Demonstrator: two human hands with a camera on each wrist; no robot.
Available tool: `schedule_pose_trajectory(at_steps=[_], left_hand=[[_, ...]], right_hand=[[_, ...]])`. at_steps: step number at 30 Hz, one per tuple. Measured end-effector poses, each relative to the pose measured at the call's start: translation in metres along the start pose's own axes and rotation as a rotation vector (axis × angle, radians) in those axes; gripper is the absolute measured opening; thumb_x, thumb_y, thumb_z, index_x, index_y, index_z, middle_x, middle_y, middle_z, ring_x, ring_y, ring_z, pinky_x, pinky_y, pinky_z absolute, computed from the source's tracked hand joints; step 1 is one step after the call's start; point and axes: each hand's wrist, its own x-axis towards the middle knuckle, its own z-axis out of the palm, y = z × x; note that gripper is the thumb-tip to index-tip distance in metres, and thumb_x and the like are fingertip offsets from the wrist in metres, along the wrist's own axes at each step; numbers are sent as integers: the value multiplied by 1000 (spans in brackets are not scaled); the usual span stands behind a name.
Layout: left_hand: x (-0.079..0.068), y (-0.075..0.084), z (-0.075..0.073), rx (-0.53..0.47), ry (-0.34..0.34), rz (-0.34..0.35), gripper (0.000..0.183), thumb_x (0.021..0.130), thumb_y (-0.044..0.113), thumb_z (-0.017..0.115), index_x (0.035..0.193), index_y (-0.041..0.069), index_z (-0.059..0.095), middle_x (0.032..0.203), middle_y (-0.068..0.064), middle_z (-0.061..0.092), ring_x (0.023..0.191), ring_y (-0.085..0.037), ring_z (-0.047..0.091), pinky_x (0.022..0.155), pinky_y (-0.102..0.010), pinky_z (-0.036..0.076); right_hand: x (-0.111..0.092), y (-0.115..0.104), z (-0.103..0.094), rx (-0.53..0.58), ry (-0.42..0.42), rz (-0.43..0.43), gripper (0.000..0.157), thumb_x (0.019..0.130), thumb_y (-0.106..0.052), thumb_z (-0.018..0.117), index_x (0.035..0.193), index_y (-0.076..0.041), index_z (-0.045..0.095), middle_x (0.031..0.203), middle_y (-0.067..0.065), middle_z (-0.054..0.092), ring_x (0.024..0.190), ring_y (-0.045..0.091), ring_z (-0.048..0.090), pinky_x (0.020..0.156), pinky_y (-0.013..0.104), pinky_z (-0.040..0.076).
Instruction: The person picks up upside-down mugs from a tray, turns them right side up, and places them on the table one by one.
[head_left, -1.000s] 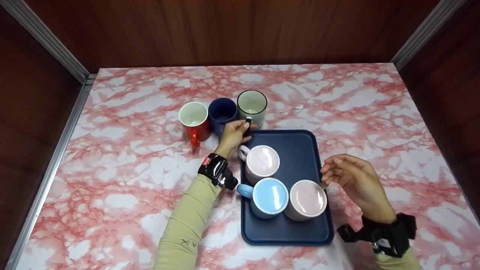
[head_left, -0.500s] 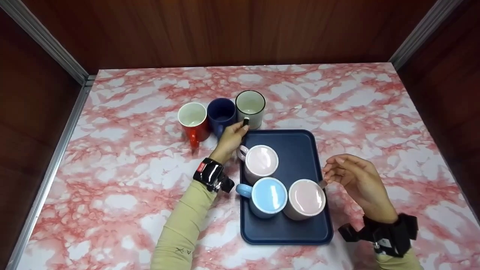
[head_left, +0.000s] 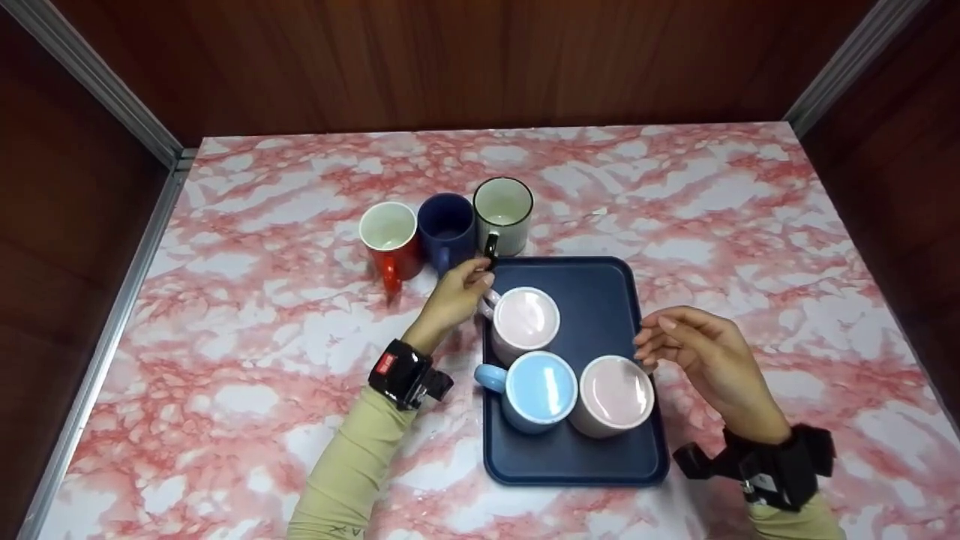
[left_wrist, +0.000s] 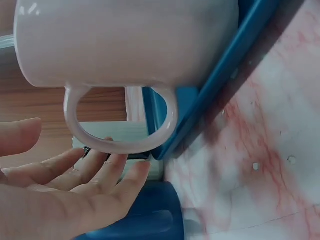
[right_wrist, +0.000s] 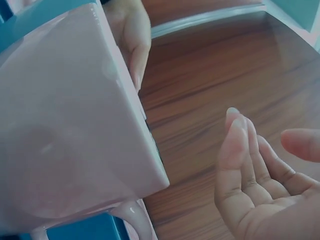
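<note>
My left hand [head_left: 454, 294] lies just below the black handle [head_left: 491, 246] of a pale mug [head_left: 512, 240], fingertips close to the handle's lower end. In the left wrist view its thumb stands apart from the extended fingers [left_wrist: 107, 170], which overlap the handle of a pale lilac mug [left_wrist: 125, 45]. My right hand [head_left: 712, 360] hovers with loosely bent fingers beside the tray's right edge, near a pale pink mug [head_left: 611, 394]; nothing is in it. The lilac, pink and light blue [head_left: 538, 390] mugs stand upside down on a dark blue tray [head_left: 574, 469].
Left of the pale mug, a navy mug [head_left: 450, 236] and a red mug [head_left: 397, 259] stand upright in a row, handles toward me. Everything rests on a pink-and-white marbled table [head_left: 225, 315], with brown wooden panels [head_left: 480, 67] at the back and sides.
My left hand has let go of the black handle and drawn back down and to the left. The pale mug stays behind the tray. My right hand has hardly moved.
</note>
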Motion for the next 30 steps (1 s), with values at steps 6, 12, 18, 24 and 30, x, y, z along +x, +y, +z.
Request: schedule_pose_trajectory(at_steps=[6,12,18,24,30], left_hand=[[-6,1,-1,107,-56,52,28,93,5,48,117,-8,55,115,-20,58,107,-28,53,91,-33,40],[-10,-2,-4,253,-101,139,25,92,5,50,112,-7,59,113,-18,59,113,-28,49,98,-37,34],[-14,-5,-7,371,-134,202,25,90,5,52,112,-6,59,114,-17,58,114,-28,48,98,-37,34],[-21,-4,-8,506,-150,203,23,89,8,55,109,-1,61,110,-14,59,110,-27,50,96,-37,35],[-28,-4,-8,610,-148,281,15,88,9,56,99,1,63,98,-12,61,99,-28,54,89,-39,39]], right_hand=[[1,-1,5,-207,11,64,23,94,5,40,106,24,48,92,22,63,80,27,63,64,31,52],[1,-1,12,-430,80,96,21,92,2,48,104,19,53,88,25,61,78,29,62,63,32,51],[2,-1,16,-504,108,106,21,92,-2,52,103,14,57,86,24,62,73,30,61,59,28,50],[2,0,15,-531,120,112,20,92,-4,52,102,12,59,86,24,62,72,29,61,58,27,50],[1,1,13,-508,128,122,22,91,-3,53,102,16,56,86,25,62,72,30,61,60,31,51]])
